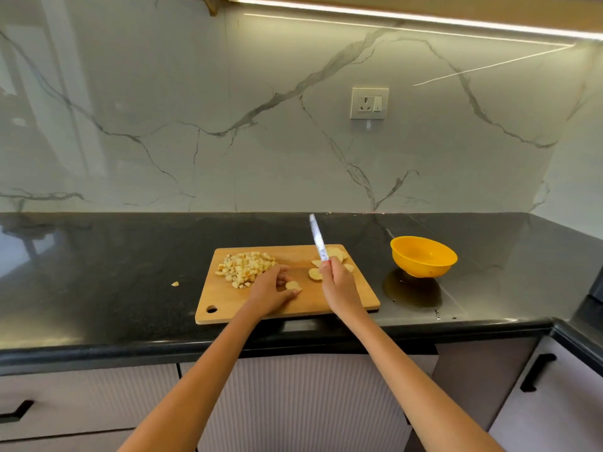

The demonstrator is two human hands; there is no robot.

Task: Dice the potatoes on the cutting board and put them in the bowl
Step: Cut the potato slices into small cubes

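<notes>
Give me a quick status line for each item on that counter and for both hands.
Wooden cutting board: flat on the black counter.
Pile of diced potato cubes: on the board's left part.
Potato slices: uncut, on the board's right part.
Single potato slice: touched by the left hand.
Knife: raised, gripped by the right hand.
Yellow plastic bowl: tilted, looks empty.
Stray potato piece: off the board.

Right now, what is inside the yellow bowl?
The yellow bowl sits tilted on the counter, and the part of its inside that shows holds no diced potato. Its near wall hides the bottom, so I cannot confirm that.
</notes>
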